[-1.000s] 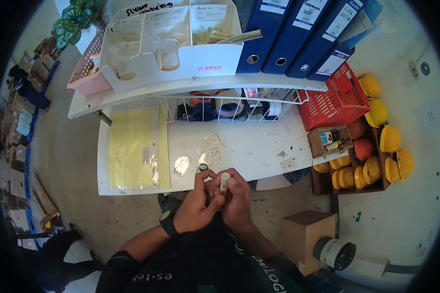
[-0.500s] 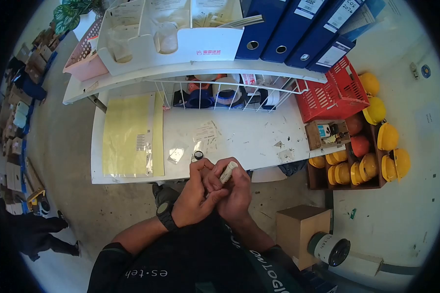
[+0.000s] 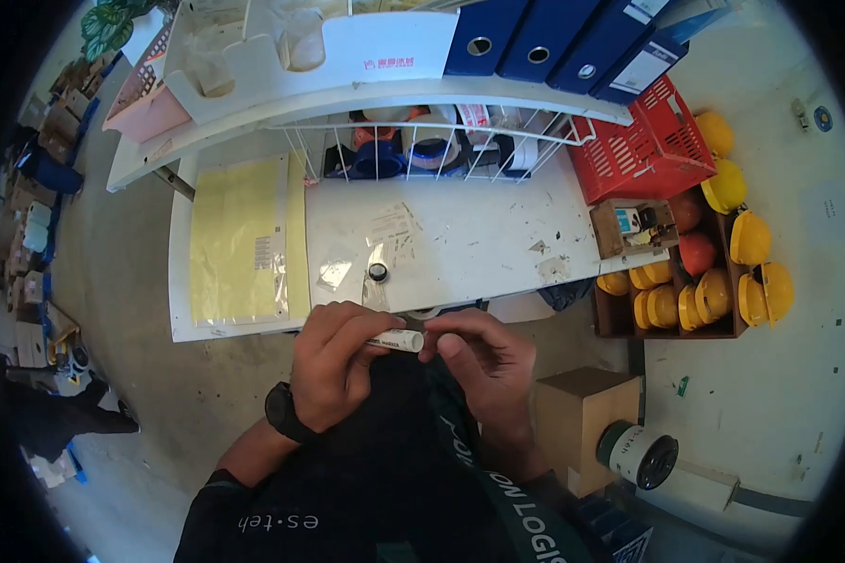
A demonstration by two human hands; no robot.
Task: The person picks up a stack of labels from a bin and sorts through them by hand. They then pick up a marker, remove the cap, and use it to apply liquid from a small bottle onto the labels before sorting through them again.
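Observation:
My left hand (image 3: 333, 361) is closed around a white marker (image 3: 401, 341), with its printed barrel sticking out toward the right. Beside the marker's right end is my right hand (image 3: 488, 366), its thumb and fingers bent and apart. I make out nothing clearly held in it, though its fingertips are partly hidden. A small black ring-like piece (image 3: 377, 272) lies on the white table (image 3: 479, 244) beyond my hands, next to a clear plastic bag (image 3: 335, 273).
A yellow sheet (image 3: 239, 244) covers the table's left part. A wire basket (image 3: 441, 150) hangs under the shelf (image 3: 366, 105). At right are a red crate (image 3: 643, 141), yellow helmets (image 3: 714, 296) and a cardboard box (image 3: 582, 422). Another person (image 3: 61, 413) is at far left.
My hands have moved apart from being clasped together. The marker now points right in my left hand, and my right hand has shifted to the right. The view has tilted slightly downward.

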